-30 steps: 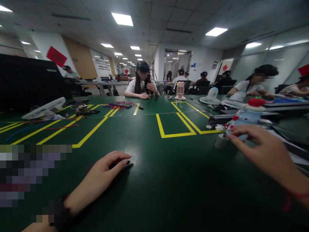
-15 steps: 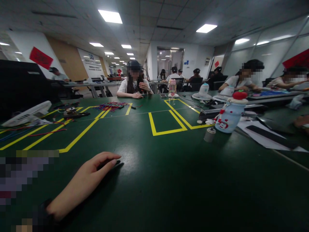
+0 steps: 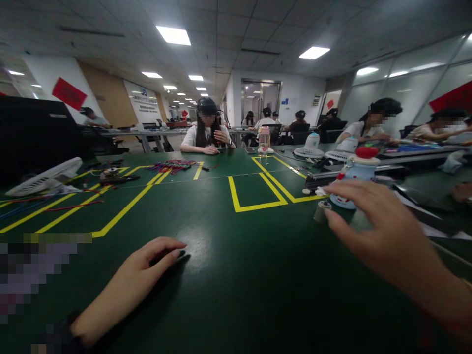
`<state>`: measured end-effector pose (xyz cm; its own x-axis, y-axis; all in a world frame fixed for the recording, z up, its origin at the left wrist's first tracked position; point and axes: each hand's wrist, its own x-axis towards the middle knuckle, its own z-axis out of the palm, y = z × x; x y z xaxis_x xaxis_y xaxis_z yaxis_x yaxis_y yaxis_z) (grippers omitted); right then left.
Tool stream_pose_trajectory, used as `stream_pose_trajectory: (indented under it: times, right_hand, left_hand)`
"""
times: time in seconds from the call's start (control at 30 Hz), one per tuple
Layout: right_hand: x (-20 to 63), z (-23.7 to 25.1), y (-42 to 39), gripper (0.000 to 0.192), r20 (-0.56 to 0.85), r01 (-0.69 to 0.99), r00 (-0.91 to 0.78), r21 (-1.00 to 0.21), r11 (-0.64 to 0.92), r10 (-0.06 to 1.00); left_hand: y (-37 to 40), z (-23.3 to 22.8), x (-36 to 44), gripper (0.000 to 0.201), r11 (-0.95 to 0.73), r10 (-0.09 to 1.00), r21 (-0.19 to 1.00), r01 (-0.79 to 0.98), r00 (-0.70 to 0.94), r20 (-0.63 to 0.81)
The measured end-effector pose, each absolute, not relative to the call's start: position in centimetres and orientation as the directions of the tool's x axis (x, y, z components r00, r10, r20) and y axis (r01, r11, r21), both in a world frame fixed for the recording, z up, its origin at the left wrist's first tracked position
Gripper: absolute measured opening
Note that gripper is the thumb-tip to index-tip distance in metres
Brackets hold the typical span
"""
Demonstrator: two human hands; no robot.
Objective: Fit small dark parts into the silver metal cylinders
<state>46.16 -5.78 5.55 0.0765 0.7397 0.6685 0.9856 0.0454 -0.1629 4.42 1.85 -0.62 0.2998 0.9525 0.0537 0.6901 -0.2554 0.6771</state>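
The left hand [image 3: 132, 280] is laid palm-down on the green table [image 3: 236, 295], its fingers [image 3: 167, 248] curled loosely over a small dark object that is mostly hidden beneath the fingertips; whether it is actually gripped cannot be told. The right hand [image 3: 379, 231] is raised above the table with the fingers spread open and nothing held, reaching toward the small grey cylinder [image 3: 321, 210]. That cylinder is stood upright on the table, just in front of the pale blue bottle [image 3: 354, 172] with the red cap, and just beside a corner of the yellow tape rectangle [image 3: 254, 191]. A bundle of coloured wires [image 3: 171, 165] is seen well beyond the cylinder, near a seated person [image 3: 206, 132].
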Motion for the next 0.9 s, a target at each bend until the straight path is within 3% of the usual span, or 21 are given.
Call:
stream_pose_trajectory:
  times: [0.1,0.2,0.33,0.47,0.57,0.77,0.9]
  right_hand:
    - [49.3,3.8,-1.3,0.061,0.493,0.982,0.146,-0.175,-0.067,0.857]
    - [51.6,2.0,1.5,0.05,0.346,0.968,0.161,-0.237,-0.08,0.924]
    - [48.1,1.6,0.4,0.049,0.32,0.96,0.059,-0.279,0.035,0.945]
    - [38.8,2.4,-2.8,0.046,0.24,0.8,-0.252,-0.493,0.342,0.937]
    - [33.1,2.1,-3.8,0.045,0.192,0.668,-0.415,-0.599,0.441,0.889]
    - [31.2,-0.6,-3.2,0.067,0.233,0.58,-0.335,-0.712,0.395,0.913]
    - [31.8,-0.8,-3.1,0.043,0.194,0.522,-0.332,-0.777,0.351,0.923]
  left_hand:
    - [1.9,-0.7,4.4,0.03,-0.266,0.948,0.687,0.676,0.311,0.062]
    - [1.9,-0.5,4.6,0.03,-0.291,0.942,0.69,0.663,0.323,0.087]
    - [1.7,-0.1,5.0,0.029,-0.304,0.939,0.691,0.656,0.329,0.1]
    - [1.4,0.0,5.2,0.028,-0.328,0.931,0.685,0.651,0.344,0.118]
    - [1.2,-0.2,5.1,0.025,-0.376,0.915,0.664,0.646,0.37,0.158]
    - [-0.2,1.1,8.1,0.021,-0.507,0.859,0.623,0.596,0.412,0.304]
    - [-1.0,3.1,12.4,0.02,-0.579,0.8,0.647,0.496,0.499,0.333]
